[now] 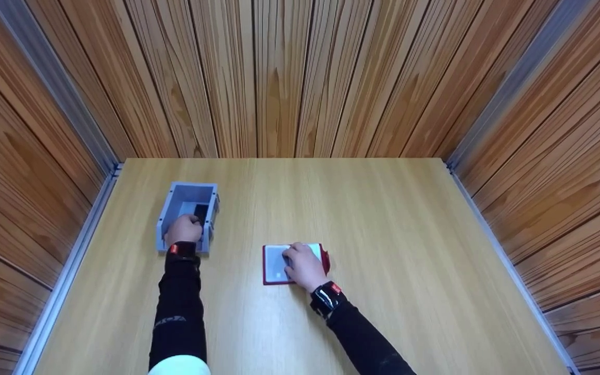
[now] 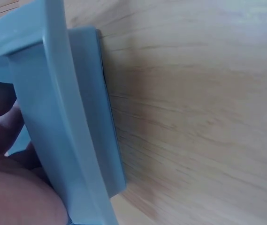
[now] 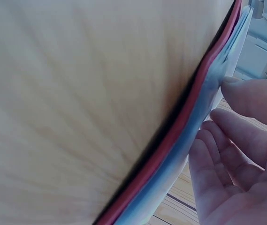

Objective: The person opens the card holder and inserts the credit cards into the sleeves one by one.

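My left hand (image 1: 184, 229) reaches into the grey-blue plastic bin (image 1: 167, 213), its fingers bent. A small black object (image 1: 201, 210) shows beside those fingers, against the bin's right side. The left wrist view has the bin's wall (image 2: 39, 112) hiding part of the hand, so any grip on the black object is unclear. Around the middle of the table lies a flat red-edged booklet (image 1: 275, 265) with clear, whitish sheets. My right hand (image 1: 306, 266) rests over it. Seen from the right wrist, the thumb (image 3: 250, 96) touches the clear sheets (image 3: 203, 93), with the other fingers loosely bent alongside.
The wood-grain table (image 1: 409, 250) extends right of the booklet. Wood-panelled walls (image 1: 279, 78) stand behind and at both sides, with metal rails (image 1: 71, 260) along the table's edges. The bin sits toward the table's left.
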A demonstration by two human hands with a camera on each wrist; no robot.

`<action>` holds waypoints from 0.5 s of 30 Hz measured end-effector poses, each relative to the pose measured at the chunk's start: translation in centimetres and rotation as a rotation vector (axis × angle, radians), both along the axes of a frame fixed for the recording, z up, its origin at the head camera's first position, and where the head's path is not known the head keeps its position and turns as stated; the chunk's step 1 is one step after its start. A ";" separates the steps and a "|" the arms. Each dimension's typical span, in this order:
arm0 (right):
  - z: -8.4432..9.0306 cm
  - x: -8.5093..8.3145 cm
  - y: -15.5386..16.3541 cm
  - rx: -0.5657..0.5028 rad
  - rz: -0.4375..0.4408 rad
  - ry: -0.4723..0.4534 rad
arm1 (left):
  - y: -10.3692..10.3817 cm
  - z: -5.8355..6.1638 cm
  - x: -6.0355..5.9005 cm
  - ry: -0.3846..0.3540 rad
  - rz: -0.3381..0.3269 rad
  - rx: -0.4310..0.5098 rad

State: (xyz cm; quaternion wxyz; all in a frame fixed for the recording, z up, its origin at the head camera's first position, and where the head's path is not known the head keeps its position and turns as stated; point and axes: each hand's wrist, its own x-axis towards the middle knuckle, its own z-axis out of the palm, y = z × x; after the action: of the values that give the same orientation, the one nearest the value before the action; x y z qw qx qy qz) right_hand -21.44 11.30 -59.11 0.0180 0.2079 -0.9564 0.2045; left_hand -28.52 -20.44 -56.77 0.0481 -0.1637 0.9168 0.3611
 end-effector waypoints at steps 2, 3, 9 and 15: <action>-0.1 0.0 0.0 -0.004 0.004 0.017 | 0.1 0.0 -0.1 0.021 0.027 -0.009; -0.1 -0.1 0.0 -0.006 0.006 0.024 | 0.2 -0.1 -0.1 0.035 0.039 -0.015; -0.4 -0.2 0.1 -0.013 0.012 0.036 | 0.3 -0.3 -0.1 0.107 0.100 -0.020; -0.3 -0.2 0.1 -0.011 0.008 0.022 | 0.3 -0.5 -0.1 0.162 0.121 0.018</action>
State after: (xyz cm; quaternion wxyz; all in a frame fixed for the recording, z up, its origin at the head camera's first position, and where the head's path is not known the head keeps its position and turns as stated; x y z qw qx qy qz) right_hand -21.62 11.39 -59.45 0.0287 0.2136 -0.9542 0.2078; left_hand -28.57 -20.14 -57.24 -0.0466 -0.1885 0.9028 0.3838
